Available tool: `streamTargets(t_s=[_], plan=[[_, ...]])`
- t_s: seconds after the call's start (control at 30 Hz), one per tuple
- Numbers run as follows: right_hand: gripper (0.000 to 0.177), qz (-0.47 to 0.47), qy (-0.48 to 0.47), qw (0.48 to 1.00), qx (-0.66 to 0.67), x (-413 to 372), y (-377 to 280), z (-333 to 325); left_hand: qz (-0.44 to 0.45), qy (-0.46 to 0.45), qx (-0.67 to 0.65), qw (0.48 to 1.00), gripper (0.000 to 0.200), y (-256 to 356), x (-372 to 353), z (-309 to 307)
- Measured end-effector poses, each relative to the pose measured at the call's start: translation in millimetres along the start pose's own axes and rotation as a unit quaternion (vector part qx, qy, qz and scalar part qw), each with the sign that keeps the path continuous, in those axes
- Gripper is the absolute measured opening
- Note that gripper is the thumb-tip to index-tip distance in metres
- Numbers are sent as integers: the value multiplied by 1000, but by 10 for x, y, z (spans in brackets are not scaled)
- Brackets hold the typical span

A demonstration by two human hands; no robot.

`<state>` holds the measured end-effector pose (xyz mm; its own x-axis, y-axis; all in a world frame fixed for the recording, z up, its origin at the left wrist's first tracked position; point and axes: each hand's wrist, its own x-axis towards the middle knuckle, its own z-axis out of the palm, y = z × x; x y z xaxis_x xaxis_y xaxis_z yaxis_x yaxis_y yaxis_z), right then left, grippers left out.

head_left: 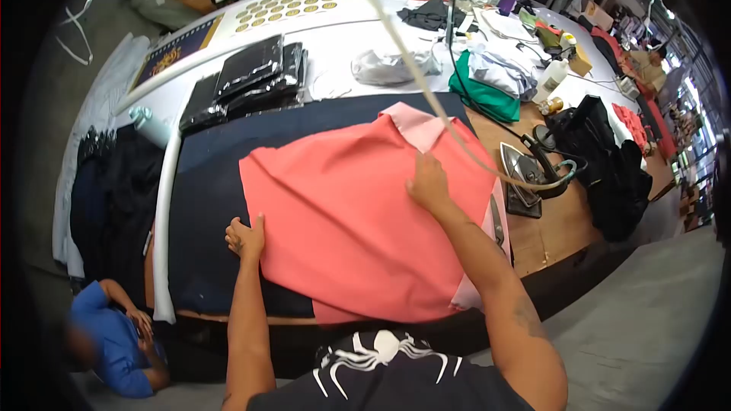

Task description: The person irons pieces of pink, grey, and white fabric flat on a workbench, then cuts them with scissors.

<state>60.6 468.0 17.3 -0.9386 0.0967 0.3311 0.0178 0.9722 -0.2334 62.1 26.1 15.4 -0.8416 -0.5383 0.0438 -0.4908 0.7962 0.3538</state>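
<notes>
We can read no words or numbers anywhere here. The white sheet (285,4) at the far end of the table bears rows of round gold emblems, but they are too small for us to make out any lettering on them. Just beside it, the dark panel (177,49) carries a gold design that is blurred past reading. The black shirt (388,377) at the bottom edge shows a white spider graphic, and we can tell no letters on it.
</notes>
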Motion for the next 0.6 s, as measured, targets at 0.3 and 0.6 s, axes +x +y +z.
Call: streamTargets(t_s=[0.3, 0.6], plan=[[48, 172, -250, 952, -49, -86, 722, -1029, 179, -70, -178, 965, 30, -528, 1149, 695], [35, 357, -100, 926, -73, -2001, 1064, -1040, -9, -297, -341, 892, 34, -435, 1397, 579]])
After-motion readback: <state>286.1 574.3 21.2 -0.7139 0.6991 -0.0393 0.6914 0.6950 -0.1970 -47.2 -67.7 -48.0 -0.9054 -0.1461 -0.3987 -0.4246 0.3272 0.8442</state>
